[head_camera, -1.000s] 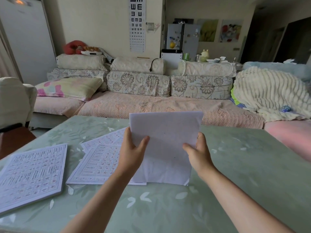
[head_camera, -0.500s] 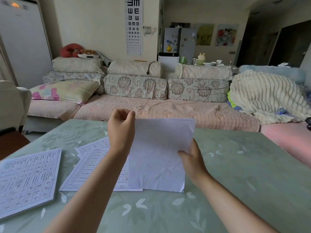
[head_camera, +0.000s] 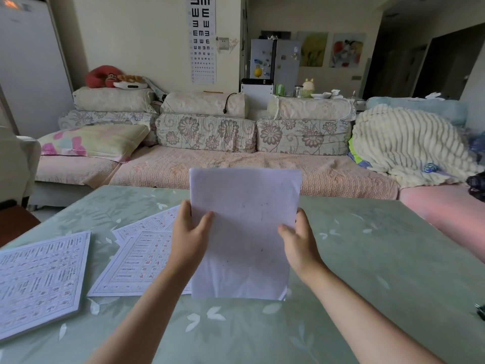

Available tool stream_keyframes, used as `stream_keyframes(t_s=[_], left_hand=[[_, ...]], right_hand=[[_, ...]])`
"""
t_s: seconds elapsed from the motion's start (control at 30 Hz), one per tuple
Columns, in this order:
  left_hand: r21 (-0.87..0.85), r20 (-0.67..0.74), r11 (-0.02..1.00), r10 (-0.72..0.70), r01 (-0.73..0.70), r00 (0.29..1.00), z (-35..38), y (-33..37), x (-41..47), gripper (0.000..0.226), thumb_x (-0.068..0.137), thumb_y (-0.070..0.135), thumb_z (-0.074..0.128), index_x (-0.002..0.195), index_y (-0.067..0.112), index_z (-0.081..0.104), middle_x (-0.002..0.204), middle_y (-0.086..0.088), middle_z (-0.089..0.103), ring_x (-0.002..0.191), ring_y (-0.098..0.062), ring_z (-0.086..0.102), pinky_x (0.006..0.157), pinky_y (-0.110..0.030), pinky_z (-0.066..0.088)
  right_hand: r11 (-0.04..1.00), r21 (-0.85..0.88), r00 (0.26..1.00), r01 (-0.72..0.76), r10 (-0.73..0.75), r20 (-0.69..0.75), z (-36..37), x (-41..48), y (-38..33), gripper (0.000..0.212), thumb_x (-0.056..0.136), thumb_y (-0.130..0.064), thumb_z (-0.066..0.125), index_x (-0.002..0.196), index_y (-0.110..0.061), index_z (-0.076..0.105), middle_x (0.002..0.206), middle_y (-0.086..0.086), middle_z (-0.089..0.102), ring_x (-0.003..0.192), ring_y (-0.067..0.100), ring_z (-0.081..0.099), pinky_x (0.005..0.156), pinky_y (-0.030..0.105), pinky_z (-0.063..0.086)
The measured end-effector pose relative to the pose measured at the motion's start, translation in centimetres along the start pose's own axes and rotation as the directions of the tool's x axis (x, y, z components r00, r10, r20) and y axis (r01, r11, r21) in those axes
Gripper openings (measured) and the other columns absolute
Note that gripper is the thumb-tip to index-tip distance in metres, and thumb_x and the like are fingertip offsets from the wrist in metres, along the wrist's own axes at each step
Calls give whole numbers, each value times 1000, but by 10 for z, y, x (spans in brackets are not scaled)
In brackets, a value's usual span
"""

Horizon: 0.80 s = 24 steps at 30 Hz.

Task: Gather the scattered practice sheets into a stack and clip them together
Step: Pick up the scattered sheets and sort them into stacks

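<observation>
My left hand point(head_camera: 190, 237) and right hand point(head_camera: 299, 243) grip the upright stack point(head_camera: 244, 232) by its sides; loose sheets point(head_camera: 139, 261) lie lower left, probably within left reach.

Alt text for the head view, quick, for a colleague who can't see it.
The left hand and right hand hold a paper bundle upright by its side edges over the green table. Loose sheets lie printed side up to the left; a sofa stands behind.
</observation>
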<state>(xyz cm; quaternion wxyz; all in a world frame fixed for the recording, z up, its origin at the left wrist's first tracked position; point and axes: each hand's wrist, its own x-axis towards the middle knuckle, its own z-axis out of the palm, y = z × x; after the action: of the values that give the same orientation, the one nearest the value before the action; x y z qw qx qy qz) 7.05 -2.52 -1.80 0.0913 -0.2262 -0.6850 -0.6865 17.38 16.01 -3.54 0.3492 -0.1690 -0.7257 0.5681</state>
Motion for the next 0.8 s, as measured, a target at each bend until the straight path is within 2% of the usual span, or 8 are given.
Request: stream_keyframes(t_s=[0.07,0.13,0.27,0.37,0.43,0.6,0.7,0.8], left_hand=[[27,-22,1000,9,-9,1000,5,-2,-8,10,90,3,55,92,10,49,80,4,56,65,4,51,62,-22,43],[66,-20,998,-3,4,1000,7,-10,-14,13,90,1,52,94,13,48,82,5,57,66,6,51,64,-26,41],[20,-35,999,27,-26,999,5,-14,-20,16,90,3,47,100,15,47,88,5,57,74,2,53,69,-21,43],[30,-68,990,138,-136,988,3,-10,-18,12,84,11,45,96,12,44,84,-4,52,70,-6,47,63,-21,41],[48,-77,984,178,-174,981,2,-11,-19,14,85,12,46,99,14,44,84,3,53,71,-4,48,63,-17,41],[125,-26,988,92,-88,995,4,-27,-22,20,92,2,50,103,18,44,90,7,56,79,1,54,67,-16,42],[143,-45,985,102,-95,994,6,-25,-19,18,91,2,49,102,15,44,88,7,55,77,5,53,64,-9,41],[191,-28,981,39,-33,999,7,-29,-19,14,92,4,48,102,12,43,86,5,53,72,7,51,59,-8,39]], right_hand=[[998,-61,999,-7,11,53,2,-8,9,21,93,-2,50,109,-15,47,100,-3,65,90,18,61,80,32,48],[993,-115,997,-32,40,68,5,-13,16,21,94,-4,48,111,-15,43,99,-8,62,92,19,60,82,34,47],[986,-165,1000,15,-13,14,8,-8,16,16,96,-4,44,110,-12,42,99,2,61,89,23,58,77,32,43],[987,-142,996,81,-85,-25,7,-5,11,20,96,-3,45,113,-14,46,101,-5,61,91,14,57,78,22,44],[985,-140,994,103,-109,-34,9,-3,9,21,96,-2,45,113,-14,45,101,-11,60,91,10,57,77,13,43],[984,-178,1000,12,-11,3,15,-8,23,24,98,-7,44,120,-15,41,113,-1,60,102,20,58,91,36,46],[988,-152,999,24,-31,-44,15,-3,18,22,98,-4,44,118,-10,43,109,-1,61,97,16,58,83,26,44],[978,-206,1000,-16,10,-29,16,-5,19,17,98,-6,42,115,-8,42,100,8,58,88,25,55,78,32,40]])
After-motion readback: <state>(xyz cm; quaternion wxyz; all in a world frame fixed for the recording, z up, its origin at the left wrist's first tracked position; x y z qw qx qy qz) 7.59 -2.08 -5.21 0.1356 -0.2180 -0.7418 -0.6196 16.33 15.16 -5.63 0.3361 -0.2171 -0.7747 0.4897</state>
